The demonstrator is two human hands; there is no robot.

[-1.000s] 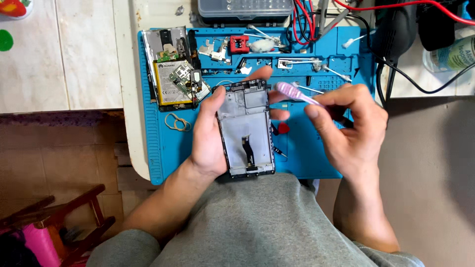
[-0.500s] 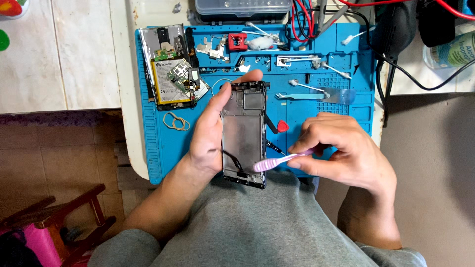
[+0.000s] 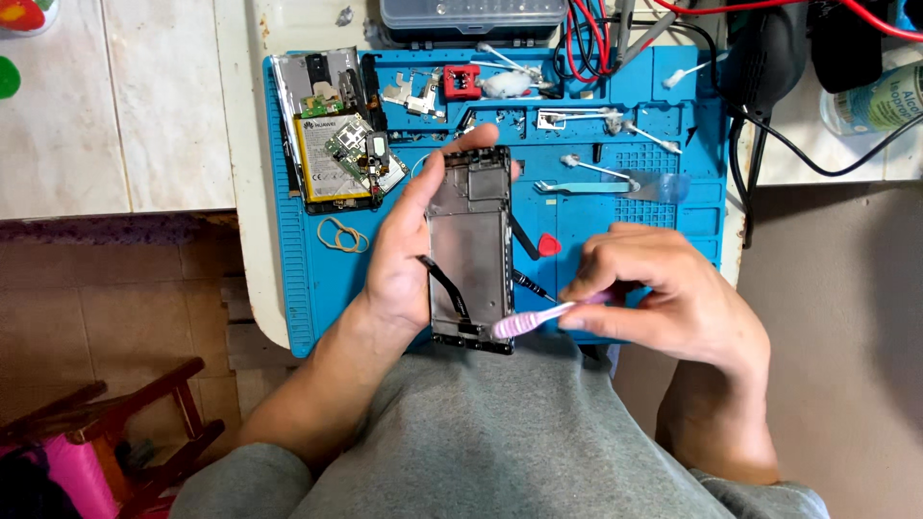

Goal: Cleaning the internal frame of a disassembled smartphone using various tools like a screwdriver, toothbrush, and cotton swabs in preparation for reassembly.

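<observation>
Two hands at work: my left hand (image 3: 399, 259) cradles the stripped phone frame (image 3: 469, 245) upright over the blue mat (image 3: 298, 288), fingers wrapped round its edges. My right hand (image 3: 663, 298) pinches a pink toothbrush (image 3: 538, 315), bristles at the frame's lower end. Brushing looks underway; the battery and boards (image 3: 336, 144) lie out on the mat.

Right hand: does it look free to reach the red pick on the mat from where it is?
Probably yes, but not freely. The right hand is holding a pink toothbrush, so it is occupied. The red pick lies bare on the blue mat, close above that hand, with nothing lying over it.
</observation>
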